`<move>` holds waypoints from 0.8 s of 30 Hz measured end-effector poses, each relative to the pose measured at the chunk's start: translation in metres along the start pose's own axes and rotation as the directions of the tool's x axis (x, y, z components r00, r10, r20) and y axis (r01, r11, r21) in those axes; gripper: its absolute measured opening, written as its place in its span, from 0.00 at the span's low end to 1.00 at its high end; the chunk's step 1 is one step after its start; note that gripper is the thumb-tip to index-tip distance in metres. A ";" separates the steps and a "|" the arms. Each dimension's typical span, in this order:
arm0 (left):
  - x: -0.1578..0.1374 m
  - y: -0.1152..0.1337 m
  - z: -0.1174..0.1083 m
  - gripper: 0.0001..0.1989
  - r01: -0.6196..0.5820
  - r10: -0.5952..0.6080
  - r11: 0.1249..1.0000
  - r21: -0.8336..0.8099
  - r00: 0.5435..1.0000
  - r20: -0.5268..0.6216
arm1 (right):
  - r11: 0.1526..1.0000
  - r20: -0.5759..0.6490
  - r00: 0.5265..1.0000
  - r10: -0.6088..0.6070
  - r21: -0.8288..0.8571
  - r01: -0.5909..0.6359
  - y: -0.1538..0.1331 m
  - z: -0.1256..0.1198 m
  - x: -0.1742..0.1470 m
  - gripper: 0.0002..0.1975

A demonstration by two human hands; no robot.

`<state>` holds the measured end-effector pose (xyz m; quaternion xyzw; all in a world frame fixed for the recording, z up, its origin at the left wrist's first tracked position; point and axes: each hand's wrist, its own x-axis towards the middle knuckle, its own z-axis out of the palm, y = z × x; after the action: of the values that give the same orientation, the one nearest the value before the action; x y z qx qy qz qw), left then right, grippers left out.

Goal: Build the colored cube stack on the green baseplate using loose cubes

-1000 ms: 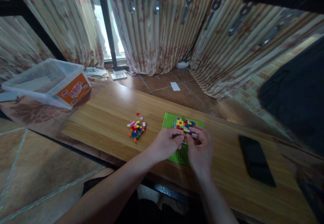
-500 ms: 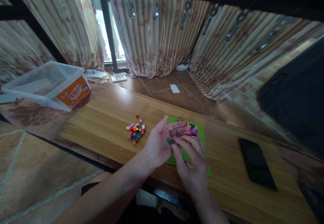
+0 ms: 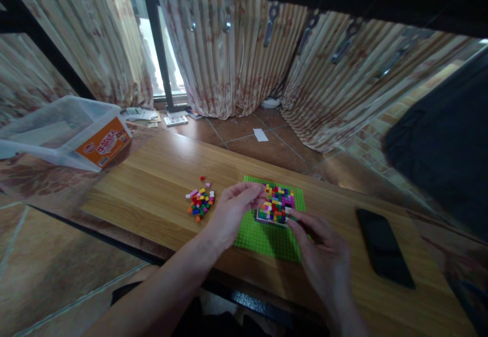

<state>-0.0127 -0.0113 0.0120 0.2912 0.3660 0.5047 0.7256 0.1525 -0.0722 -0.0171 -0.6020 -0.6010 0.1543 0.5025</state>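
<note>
Baseplate (image 3: 269, 241) lies bare from brick mosaic (image 3: 276, 201) to near edge

left fingers (image 3: 254, 192) curled, right fingers (image 3: 305, 218) pinched

Bare wood on the surface (image 3: 148, 179) leaves a wide lane between the loose brick pile (image 3: 199, 206) and the plastic bin (image 3: 72, 149). The left hand (image 3: 236, 207) blocks the straight path from pile to brick panel (image 3: 276, 202); the right hand (image 3: 326, 248) crowds the panel's near right corner. Between these 2 hands, the near part of the green baseplate (image 3: 263, 240) lies open. Rightward, wood gives passage until the dark phone (image 3: 384, 248).
</note>
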 end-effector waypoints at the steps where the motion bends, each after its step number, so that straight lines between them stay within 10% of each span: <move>1: 0.002 0.000 -0.002 0.08 0.000 0.001 1.000 0.016 0.998 -0.061 | 1.000 0.011 1.000 0.015 -0.002 -0.015 0.003 -0.003 0.000 0.08; 11: 0.008 -0.008 -0.003 0.06 0.073 -0.030 0.950 0.303 0.989 -0.145 | 0.974 0.145 0.980 -0.135 -0.161 0.158 0.006 0.012 -0.002 0.11; 24: 0.002 -0.019 -0.010 0.14 -0.270 0.024 0.543 0.795 0.952 0.306 | 0.858 0.127 0.933 -0.337 -0.367 0.359 0.010 0.017 0.004 0.08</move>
<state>-0.0111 -0.0151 -0.0090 0.6913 0.4360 0.2893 0.4983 0.1457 -0.0592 -0.0304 -0.5653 -0.7326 -0.0423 0.3768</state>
